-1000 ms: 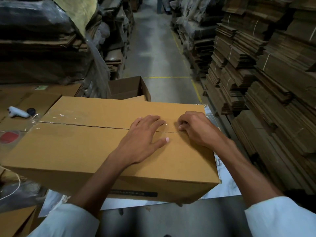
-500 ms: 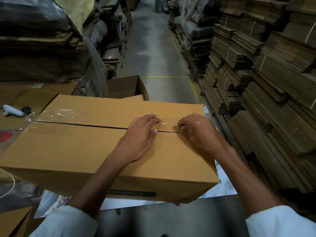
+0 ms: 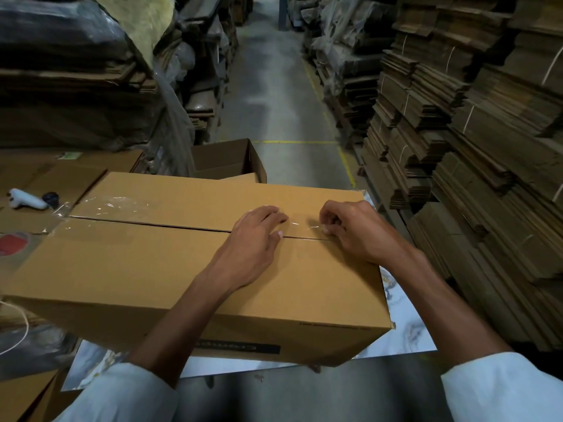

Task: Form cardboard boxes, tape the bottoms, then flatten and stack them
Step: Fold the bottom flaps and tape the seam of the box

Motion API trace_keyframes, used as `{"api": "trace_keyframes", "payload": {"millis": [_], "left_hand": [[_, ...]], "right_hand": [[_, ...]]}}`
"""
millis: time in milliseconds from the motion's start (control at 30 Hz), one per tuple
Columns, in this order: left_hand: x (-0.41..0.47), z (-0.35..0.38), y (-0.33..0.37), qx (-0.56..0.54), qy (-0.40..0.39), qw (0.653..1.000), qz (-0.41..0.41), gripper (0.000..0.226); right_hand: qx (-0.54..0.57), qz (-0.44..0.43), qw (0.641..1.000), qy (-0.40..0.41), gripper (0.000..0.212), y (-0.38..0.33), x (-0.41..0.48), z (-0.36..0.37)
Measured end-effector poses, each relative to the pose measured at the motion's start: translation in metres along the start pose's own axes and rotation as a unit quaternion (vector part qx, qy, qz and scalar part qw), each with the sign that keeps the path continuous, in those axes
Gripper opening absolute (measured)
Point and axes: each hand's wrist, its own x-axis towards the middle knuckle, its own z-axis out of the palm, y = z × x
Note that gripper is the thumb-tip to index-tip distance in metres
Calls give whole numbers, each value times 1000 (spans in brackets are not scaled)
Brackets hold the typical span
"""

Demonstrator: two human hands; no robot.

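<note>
Matt cardboard box [image 3: 170, 269], glossy clear tape [image 3: 300, 224]

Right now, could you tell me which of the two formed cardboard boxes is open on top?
The darker brown cardboard box at the back: its hollow inside shows. The larger tan cardboard box in front has its flaps closed.

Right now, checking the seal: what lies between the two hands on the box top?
Head view: clear tape over the flap seam spans the gap between left hand and right hand.
</note>
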Motion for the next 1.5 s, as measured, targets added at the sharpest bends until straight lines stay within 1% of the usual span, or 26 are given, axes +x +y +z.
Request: {"api": "trace_keyframes", "payload": {"millis": [67,133,200,267,333,400,500,567,667,733,833,900,967,1067,1167,1300,1333,1400,1433,1467,1500], "left_hand": [[7,-6,-3,19,-4,1000,8,34],[15,-17,-7,81,-27,995,58,36],[23,-28,-13,148,-58,981,112,46],[30,-39,-17,175,-79,973,131,51],[37,-46,-20,151,-105,975,127,43],[46,-54,-25,126,-150,973,123,40],[58,-66,-29,133,-224,956,137,50],[63,-69,-31,133,-246,949,142,54],[63,-71,-35,136,-247,941,184,52],[61,-73,-39,152,-246,935,208,50],[55,-74,-37,221,-202,918,259,43],[51,-69,-33,268,-163,891,330,43],[50,-63,-31,275,-140,871,384,42],[57,-58,-29,282,-103,858,417,35],[66,-47,-25,294,-88,844,439,35],[73,-37,-21,296,-73,842,446,42],[71,-35,-20,294,-66,846,440,43],[65,-33,-16,285,-62,867,404,50],[62,-33,-15,285,-73,880,374,52],[60,-32,-14,283,-78,890,349,48],[59,-32,-12,286,-71,893,341,39]], "right_hand": [[3,-5,1000,-5,20,-1,-1,1],[0,-11,1000,-1,22,-2,-3,4],[19,-12,1000,20,20,1,-7,7],[52,-3,998,38,17,4,-11,8],[68,-1,996,56,17,5,-14,8],[47,-12,997,67,18,0,-20,12],[6,-18,998,57,18,-13,-29,21],[9,-14,997,74,19,-18,-34,25],[-8,-48,993,103,15,-22,-43,28],[-28,-70,991,107,16,-23,-45,29],[-4,-76,991,108,17,-22,-42,28],[29,-65,991,111,20,-21,-40,27],[66,-42,990,121,23,-20,-38,27],[113,-15,982,153,33,-14,-35,25],[149,5,974,171,42,-8,-30,21],[157,24,973,165,43,-7,-26,18],[154,27,974,164,42,-7,-25,18],[136,22,977,160,41,-7,-23,19],[121,14,981,151,41,-7,-22,19],[101,0,986,136,41,-6,-22,20],[74,-17,991,115,40,-5,-21,21]]}}
